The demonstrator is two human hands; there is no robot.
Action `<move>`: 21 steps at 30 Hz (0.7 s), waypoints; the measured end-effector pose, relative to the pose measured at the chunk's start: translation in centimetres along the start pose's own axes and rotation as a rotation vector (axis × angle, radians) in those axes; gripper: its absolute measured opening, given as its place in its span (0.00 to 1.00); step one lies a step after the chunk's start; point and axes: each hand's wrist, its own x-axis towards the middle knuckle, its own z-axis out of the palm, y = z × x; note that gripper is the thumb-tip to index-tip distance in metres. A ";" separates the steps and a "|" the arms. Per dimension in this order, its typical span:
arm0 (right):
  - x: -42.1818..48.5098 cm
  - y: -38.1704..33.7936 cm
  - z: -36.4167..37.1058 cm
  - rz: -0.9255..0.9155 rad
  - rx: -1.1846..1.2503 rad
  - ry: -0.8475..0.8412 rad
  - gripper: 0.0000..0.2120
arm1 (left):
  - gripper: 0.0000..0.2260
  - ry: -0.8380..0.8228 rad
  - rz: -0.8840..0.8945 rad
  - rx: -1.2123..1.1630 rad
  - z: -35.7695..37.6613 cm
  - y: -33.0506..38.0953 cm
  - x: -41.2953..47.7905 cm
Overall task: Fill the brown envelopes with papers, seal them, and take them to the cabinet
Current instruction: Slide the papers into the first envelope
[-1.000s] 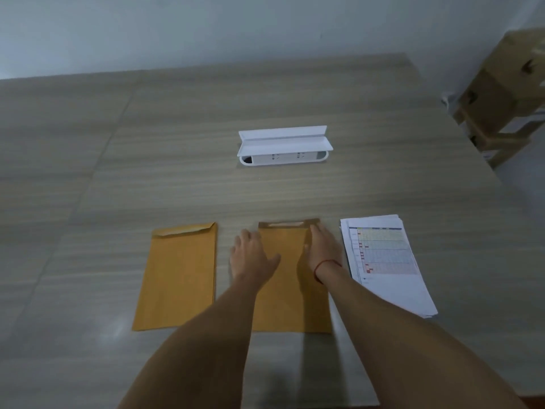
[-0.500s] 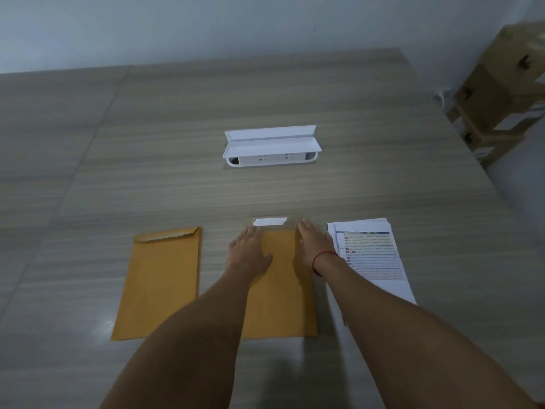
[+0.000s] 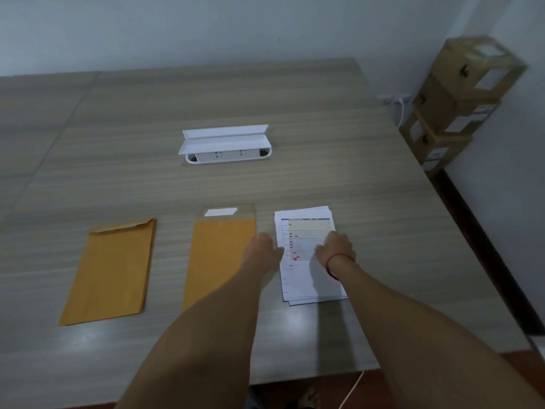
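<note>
Two brown envelopes lie flat on the wooden table (image 3: pixel 295 128). The left envelope (image 3: pixel 110 270) has its flap slightly raised. The middle envelope (image 3: pixel 218 255) has its flap folded open, showing a white adhesive strip. To its right is a stack of printed papers (image 3: pixel 306 278) with coloured tables. My left hand (image 3: pixel 261 250) rests at the middle envelope's right edge, touching the stack's left side. My right hand (image 3: pixel 336 246), with a red string at the wrist, lies on top of the papers, fingers curled down. Neither hand has lifted anything.
A white pop-up socket box (image 3: pixel 225 144) with its lid raised stands at the table's centre. Stacked cardboard boxes (image 3: pixel 454 104) stand against the wall at the right, beyond the table edge. A white cable and my foot show below the near edge.
Both hands have left the middle envelope's top and moved right to the paper stack. The envelope's flap now lies open with its white strip showing.
</note>
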 end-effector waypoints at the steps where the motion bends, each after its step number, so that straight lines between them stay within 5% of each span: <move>1: 0.0 0.6 0.1 0.032 0.024 -0.004 0.18 | 0.14 -0.009 -0.005 -0.024 0.7 0.1 -0.2; 9: -0.1 2.1 0.6 0.222 0.301 0.002 0.22 | 0.06 -0.010 -0.090 -0.218 2.6 0.6 -1.0; 13: -0.1 2.4 0.7 0.311 0.487 0.000 0.11 | 0.01 -0.011 -0.160 -0.306 2.9 0.4 -1.2; 17: 0.1 2.8 0.6 0.321 0.562 -0.064 0.14 | 0.06 -0.021 -0.169 -0.385 3.3 0.7 -1.6; 21: 0.0 3.1 0.9 0.278 0.438 0.044 0.14 | 0.08 -0.014 -0.163 -0.381 3.3 1.0 -1.9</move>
